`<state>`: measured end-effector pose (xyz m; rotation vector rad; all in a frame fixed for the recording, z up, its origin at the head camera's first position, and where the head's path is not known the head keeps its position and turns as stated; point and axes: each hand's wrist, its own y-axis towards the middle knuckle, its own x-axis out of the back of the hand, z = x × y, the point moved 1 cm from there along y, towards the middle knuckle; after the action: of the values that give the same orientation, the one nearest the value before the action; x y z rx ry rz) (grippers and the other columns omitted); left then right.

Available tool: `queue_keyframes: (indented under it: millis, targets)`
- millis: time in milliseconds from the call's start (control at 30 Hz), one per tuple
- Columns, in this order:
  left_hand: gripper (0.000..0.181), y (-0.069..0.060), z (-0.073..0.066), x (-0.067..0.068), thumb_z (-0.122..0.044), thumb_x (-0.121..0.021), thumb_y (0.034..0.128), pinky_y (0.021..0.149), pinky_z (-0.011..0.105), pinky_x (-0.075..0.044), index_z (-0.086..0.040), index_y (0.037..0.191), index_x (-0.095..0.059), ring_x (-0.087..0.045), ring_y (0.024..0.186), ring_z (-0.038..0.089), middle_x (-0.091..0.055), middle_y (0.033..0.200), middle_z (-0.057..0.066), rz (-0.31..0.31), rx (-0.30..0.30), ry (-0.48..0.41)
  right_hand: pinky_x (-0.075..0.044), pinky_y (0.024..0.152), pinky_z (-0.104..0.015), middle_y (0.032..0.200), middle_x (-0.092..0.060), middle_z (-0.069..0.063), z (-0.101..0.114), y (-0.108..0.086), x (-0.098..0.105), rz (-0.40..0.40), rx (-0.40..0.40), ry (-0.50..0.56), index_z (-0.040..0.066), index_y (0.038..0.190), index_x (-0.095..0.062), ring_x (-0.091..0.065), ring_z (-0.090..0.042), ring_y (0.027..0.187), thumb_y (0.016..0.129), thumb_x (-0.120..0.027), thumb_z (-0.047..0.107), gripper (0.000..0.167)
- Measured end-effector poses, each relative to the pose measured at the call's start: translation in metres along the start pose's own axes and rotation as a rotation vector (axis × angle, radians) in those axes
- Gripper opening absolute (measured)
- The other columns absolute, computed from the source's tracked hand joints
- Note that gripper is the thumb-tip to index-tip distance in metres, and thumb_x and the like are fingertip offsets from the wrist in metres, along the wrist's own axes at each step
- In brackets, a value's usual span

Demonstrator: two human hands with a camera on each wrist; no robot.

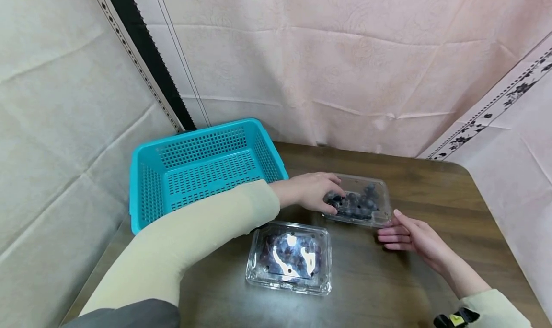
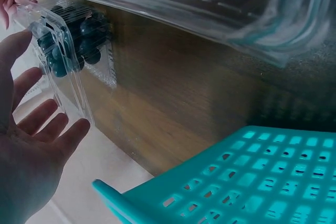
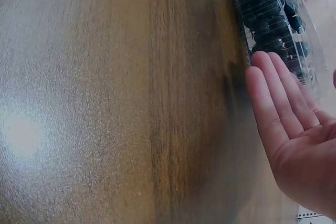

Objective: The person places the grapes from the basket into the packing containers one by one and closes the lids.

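A clear plastic box (image 1: 381, 198) of dark round fruit (image 3: 265, 17) sits tilted towards the back of the table. At its left end is my left hand (image 1: 312, 192), palm towards it, fingers spread and loosely bent by the lid edge. In the left wrist view, the fingertips (image 2: 79, 125) lie at the rim of the box. My right hand (image 1: 416, 239) is at the box's front right corner, its fingers nearly straight and thumb raised. Nearer the front, a second clear box (image 1: 321, 282) of dark fruit lies closed on the table, glare on its lid.
A turquoise perforated basket (image 1: 207, 169) stands at the left, partly behind my left sleeve (image 1: 207, 227). The brown wooden table (image 1: 362, 280) ends against pale cloth (image 1: 345, 69) at the back. Its right edge is rounded at the far corner.
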<state>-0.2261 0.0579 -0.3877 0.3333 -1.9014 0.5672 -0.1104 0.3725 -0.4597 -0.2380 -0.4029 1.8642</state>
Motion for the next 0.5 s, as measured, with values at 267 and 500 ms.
queue_keyframes:
  millis: [267,500]
  targets:
    - [0.055,0.0009,-0.0018,-0.0026,-0.042,-0.068,0.1059,0.129,0.041,-0.031,-0.025,0.157,-0.057,-0.032,0.159,0.023,-0.038,0.171,0.005,0.012,-0.01,-0.008,-0.064,0.093,-0.04,0.121,-0.077,-0.021,-0.0018,-0.0037,-0.0025,-0.008,-0.009,-0.004,-0.013,0.136,-0.056,-0.078,-0.025,0.109,0.118,-0.038,0.039,0.058]
    - [0.054,0.0007,0.0003,-0.0024,-0.039,-0.069,0.1059,0.129,0.041,-0.032,-0.025,0.157,-0.057,-0.032,0.16,0.023,-0.037,0.172,0.004,0.006,0.001,-0.012,-0.064,0.094,-0.04,0.122,-0.077,-0.018,-0.0029,-0.0035,-0.0016,0.018,0.017,0.029,-0.005,0.133,-0.064,-0.077,-0.025,0.11,0.118,-0.04,0.035,0.048]
